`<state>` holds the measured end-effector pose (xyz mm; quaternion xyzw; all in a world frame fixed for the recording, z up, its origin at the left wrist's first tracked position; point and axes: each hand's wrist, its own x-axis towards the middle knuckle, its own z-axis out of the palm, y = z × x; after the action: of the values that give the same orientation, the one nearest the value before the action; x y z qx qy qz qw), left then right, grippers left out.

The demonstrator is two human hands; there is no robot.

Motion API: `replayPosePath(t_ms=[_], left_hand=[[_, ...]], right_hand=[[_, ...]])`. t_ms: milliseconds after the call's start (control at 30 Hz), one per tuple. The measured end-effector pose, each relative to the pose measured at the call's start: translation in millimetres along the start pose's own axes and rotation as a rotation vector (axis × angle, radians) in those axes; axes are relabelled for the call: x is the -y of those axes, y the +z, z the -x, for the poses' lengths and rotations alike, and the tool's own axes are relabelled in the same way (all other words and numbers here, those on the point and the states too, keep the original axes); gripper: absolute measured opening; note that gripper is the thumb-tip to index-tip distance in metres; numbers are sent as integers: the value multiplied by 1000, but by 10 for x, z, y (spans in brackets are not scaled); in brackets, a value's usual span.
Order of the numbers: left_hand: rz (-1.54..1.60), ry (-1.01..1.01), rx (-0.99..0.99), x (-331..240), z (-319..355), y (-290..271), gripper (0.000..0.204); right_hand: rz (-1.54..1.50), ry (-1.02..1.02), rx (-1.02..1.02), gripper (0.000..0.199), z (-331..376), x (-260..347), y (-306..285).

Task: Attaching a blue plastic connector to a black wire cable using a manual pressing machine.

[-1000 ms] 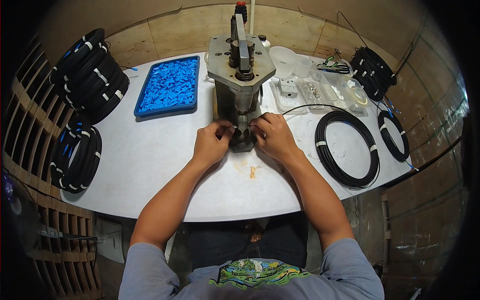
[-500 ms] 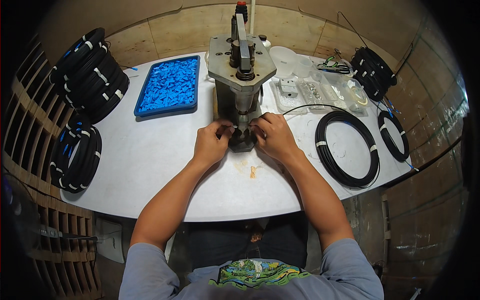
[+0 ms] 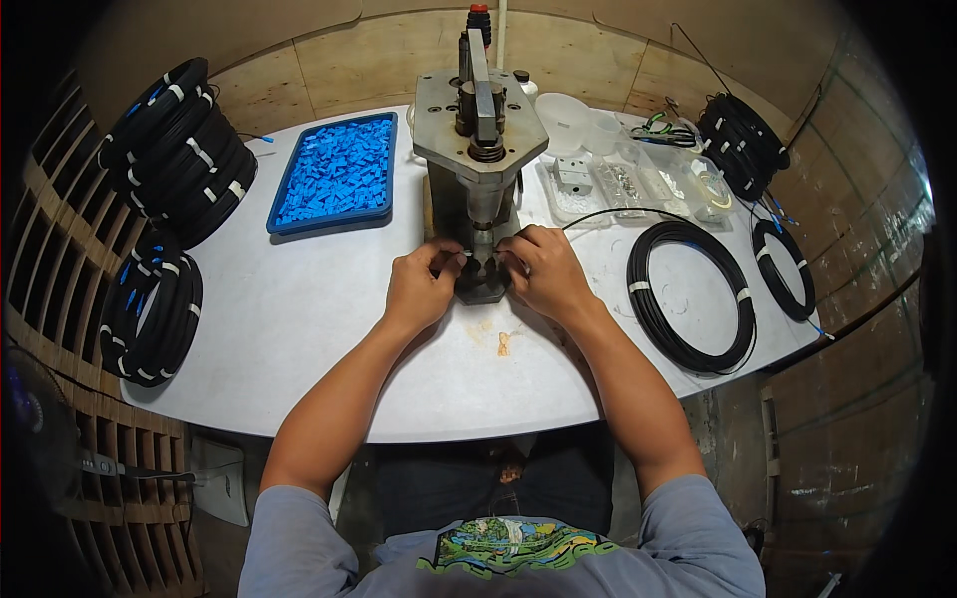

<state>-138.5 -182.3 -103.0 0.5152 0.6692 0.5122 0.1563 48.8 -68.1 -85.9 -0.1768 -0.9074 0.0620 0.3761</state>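
Observation:
A metal bench press (image 3: 480, 149) stands at the middle of the table, its ram lowered between my two hands. My left hand (image 3: 424, 284) is closed in a pinch at the left side of the press's lower tooling (image 3: 482, 261). A tiny pale bit shows at those fingertips, too small to name. On the other side of the tooling, my right hand (image 3: 543, 269) pinches with thumb and forefinger. A black cable (image 3: 608, 211) runs from a coil (image 3: 638, 309) on the right into this hand; its end is hidden by the fingers and tooling.
Blue plastic pieces fill a dark blue tray (image 3: 274, 227) on the left. Stacked black cable coils (image 3: 189, 149) stand at the left edge, others (image 3: 743, 149) at the far right. Clear containers (image 3: 623, 189) of small parts sit behind the right hand. An orange-brown scrap (image 3: 503, 344) lies in front.

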Motion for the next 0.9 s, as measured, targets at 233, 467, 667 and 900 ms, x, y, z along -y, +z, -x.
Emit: replayPosePath(t_ms=[233,467,667,900], left_hand=[[-2,10,4,28,-5,2,19],[8,-20,17,-16,1,0,20],[33,-27,8,-26,9,0,21],[-17,-1,-2,-4,3,-3,22]], right_hand=[[-6,-4,-9,17,0,-8,11],[-2,2,8,18,4,-19,-3],[-5,11,13,20,6,-16,-3],[-5,-4,14,20,1,-21,0]])
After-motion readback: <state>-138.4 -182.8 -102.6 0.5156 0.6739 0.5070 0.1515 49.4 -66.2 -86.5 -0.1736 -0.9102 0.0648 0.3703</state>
